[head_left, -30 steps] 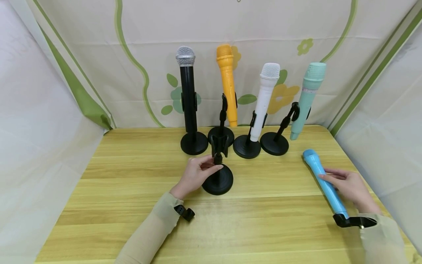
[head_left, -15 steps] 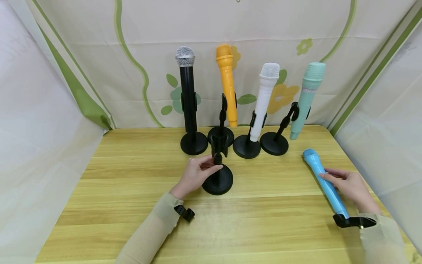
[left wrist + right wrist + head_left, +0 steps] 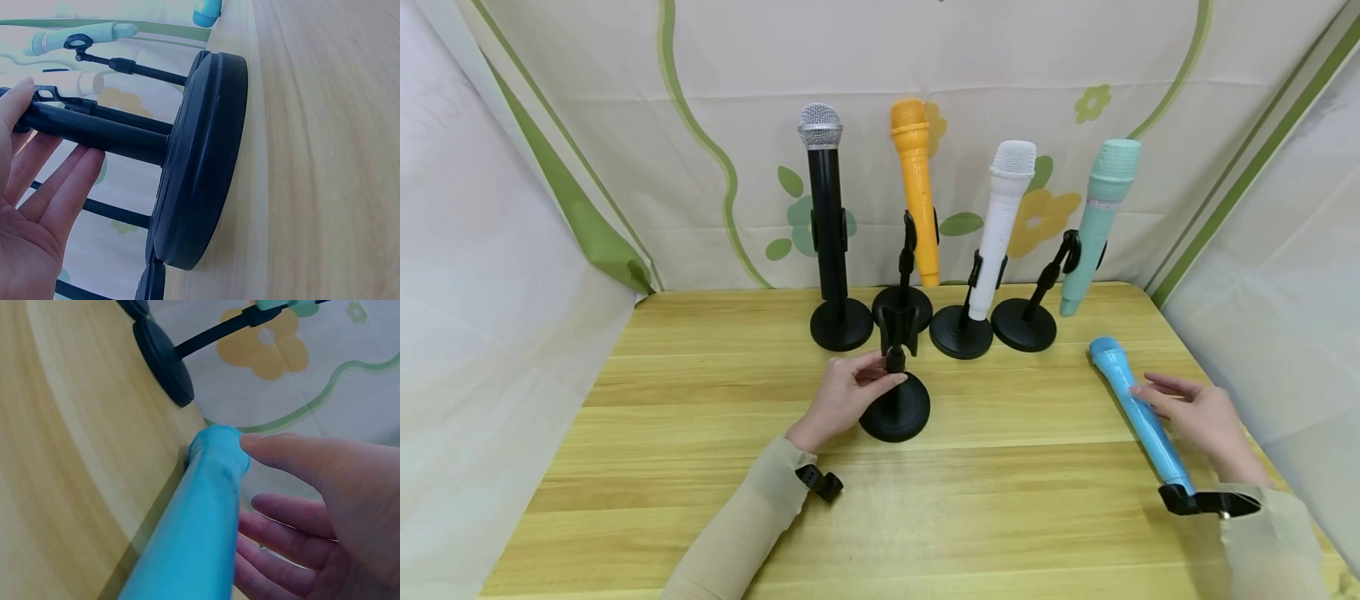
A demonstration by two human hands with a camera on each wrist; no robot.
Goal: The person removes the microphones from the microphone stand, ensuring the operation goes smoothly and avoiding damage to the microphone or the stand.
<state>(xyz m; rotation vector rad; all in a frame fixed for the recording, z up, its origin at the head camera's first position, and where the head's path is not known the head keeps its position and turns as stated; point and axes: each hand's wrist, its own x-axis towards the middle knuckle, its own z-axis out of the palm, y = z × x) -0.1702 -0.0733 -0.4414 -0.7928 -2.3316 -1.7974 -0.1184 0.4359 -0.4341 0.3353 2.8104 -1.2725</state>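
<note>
My left hand [image 3: 842,397] pinches the post of a black desktop microphone stand [image 3: 908,419] between thumb and fingers. The stand's cradle at the top holds nothing, and its round base [image 3: 203,162] is at the tabletop in the left wrist view. At the right, a light blue microphone [image 3: 1152,433] lies on the table with its head pointing away. My right hand [image 3: 1206,421] is beside its body, fingers loosely extended. In the right wrist view the thumb tip is right at the edge of the blue microphone [image 3: 194,531], while the other fingers lie along its side.
Along the back stand several black stands carrying a black microphone [image 3: 827,217], an orange microphone [image 3: 917,183], a white microphone [image 3: 1002,225] and a mint green microphone [image 3: 1101,221]. Patterned fabric [image 3: 722,50] walls in the wooden table [image 3: 662,467] behind and at both sides.
My right hand's fingers have loosened and shifted slightly away from the blue microphone, which stays in place. My left hand and the stand have not moved.
</note>
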